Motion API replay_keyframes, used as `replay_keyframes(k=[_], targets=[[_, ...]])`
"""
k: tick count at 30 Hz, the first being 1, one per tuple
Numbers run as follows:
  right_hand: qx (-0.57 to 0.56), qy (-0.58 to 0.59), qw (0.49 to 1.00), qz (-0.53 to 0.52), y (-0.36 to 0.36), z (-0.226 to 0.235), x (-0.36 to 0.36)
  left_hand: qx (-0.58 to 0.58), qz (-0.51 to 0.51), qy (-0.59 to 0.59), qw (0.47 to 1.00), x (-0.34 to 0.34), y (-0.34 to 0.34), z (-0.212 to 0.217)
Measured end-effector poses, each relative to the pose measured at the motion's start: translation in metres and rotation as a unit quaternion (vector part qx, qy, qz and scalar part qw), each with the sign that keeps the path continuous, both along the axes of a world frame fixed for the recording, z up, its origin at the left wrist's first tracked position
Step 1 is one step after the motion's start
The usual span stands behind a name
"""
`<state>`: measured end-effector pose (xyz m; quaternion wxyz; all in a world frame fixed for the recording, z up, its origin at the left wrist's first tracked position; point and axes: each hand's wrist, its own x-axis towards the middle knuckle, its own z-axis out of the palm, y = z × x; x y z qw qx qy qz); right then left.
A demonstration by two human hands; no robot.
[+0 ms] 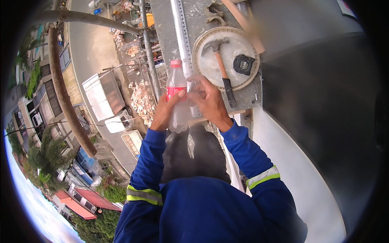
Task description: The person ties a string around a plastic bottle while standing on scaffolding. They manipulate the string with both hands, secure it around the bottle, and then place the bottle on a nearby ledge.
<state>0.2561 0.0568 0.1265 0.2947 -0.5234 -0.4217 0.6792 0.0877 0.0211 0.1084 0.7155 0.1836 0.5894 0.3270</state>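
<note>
A clear plastic bottle (pixel 179 113) with a red cap and red label stands roughly upright in front of me. My left hand (pixel 165 108) is closed around its side, the thumb lying at the label. On the bottle's other side is my right hand (pixel 208 99), its index finger bent toward the thumb close to the label. Something small and greyish shows between those fingertips, too unclear to name. Beyond my right hand, a hammer (pixel 220 65) with a wooden, black-gripped handle and a black tape measure (pixel 244 64) lie on a round whitish lid or pail top (pixel 196 54).
A perforated metal strip (pixel 185 40) runs along the grey platform (pixel 164 24). Rusty clamps (pixel 214 14) and a wooden plank (pixel 242 19) lie at the far end. A metal pipe (pixel 148 48) and a wooden pole (pixel 65 89) stand left, above a street with a truck (pixel 106 97) far below.
</note>
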Motion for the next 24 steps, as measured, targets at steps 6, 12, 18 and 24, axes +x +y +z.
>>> replay_keyframes(k=[6, 12, 18, 24], targets=[[-0.062, 0.049, 0.989, -0.124, 0.003, -0.007, 0.016, -0.016, 0.025, -0.106, 0.994, -0.010, -0.019, -0.015], [-0.058, 0.053, 0.991, -0.104, 0.009, 0.005, 0.026, 0.004, 0.049, -0.174, 0.984, -0.020, -0.026, -0.022], [0.021, 0.046, 0.998, -0.048, 0.013, 0.019, 0.020, 0.052, -0.051, -0.113, 0.991, -0.016, -0.026, -0.023], [0.007, 0.024, 0.999, 0.047, 0.011, 0.023, 0.019, 0.062, -0.030, -0.061, 0.996, -0.005, -0.018, -0.011]])
